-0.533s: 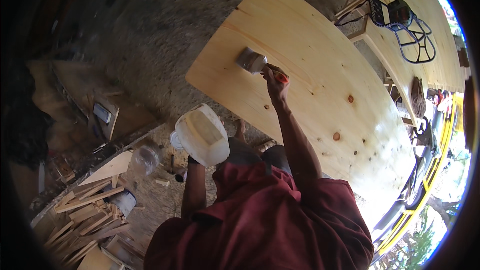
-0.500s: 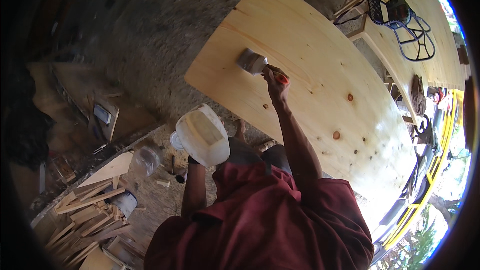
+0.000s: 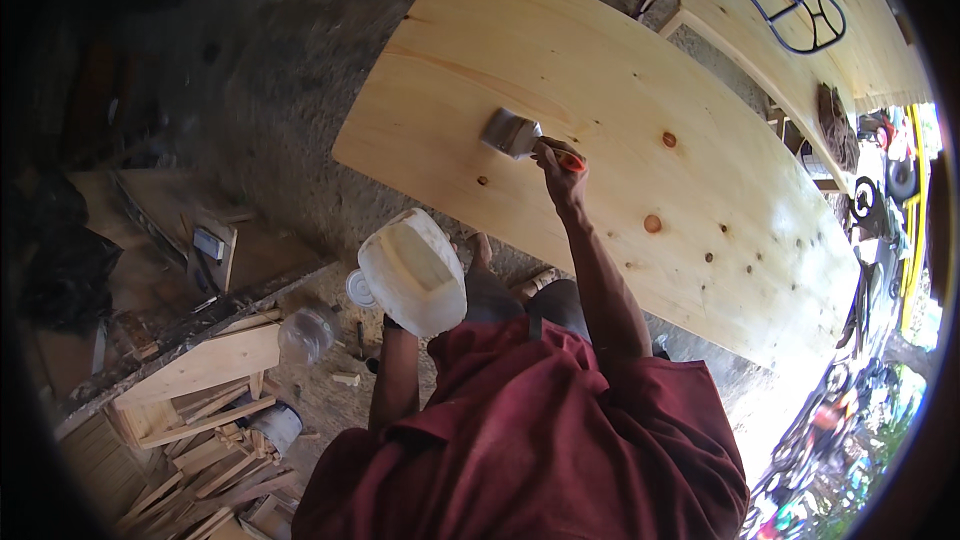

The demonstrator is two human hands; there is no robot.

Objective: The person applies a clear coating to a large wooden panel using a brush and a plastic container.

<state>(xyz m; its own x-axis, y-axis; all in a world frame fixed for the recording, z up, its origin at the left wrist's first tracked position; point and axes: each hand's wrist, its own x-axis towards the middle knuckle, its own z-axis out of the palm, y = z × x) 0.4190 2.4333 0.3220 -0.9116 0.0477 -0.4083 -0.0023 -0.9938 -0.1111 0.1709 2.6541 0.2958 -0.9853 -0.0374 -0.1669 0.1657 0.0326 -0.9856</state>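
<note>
My right hand point(image 3: 562, 172) is closed round the handle of a wide paintbrush point(image 3: 514, 134) with an orange-red handle end. Its bristles are over the left part of a pale, knotty wooden board point(image 3: 610, 120), seemingly touching the surface. At the board's near left edge, in front of my body, a whitish plastic jug point(image 3: 412, 270) with a cut-open side is held up by my left hand point(image 3: 391, 324). The jug hides most of that hand's fingers. Some pale liquid appears to lie inside the jug.
A clear plastic bottle point(image 3: 306, 336) stands below a cluttered workbench point(image 3: 200, 300) on the left. Wood offcuts point(image 3: 210, 430) and a paint-stained bucket point(image 3: 276, 425) lie at lower left. A second wooden panel point(image 3: 840, 50) at upper right bears a black metal frame point(image 3: 800, 0).
The paintbrush in my right hand has moved rightward and a little nearer along the board. My view has shifted, while the jug stays held in my left hand.
</note>
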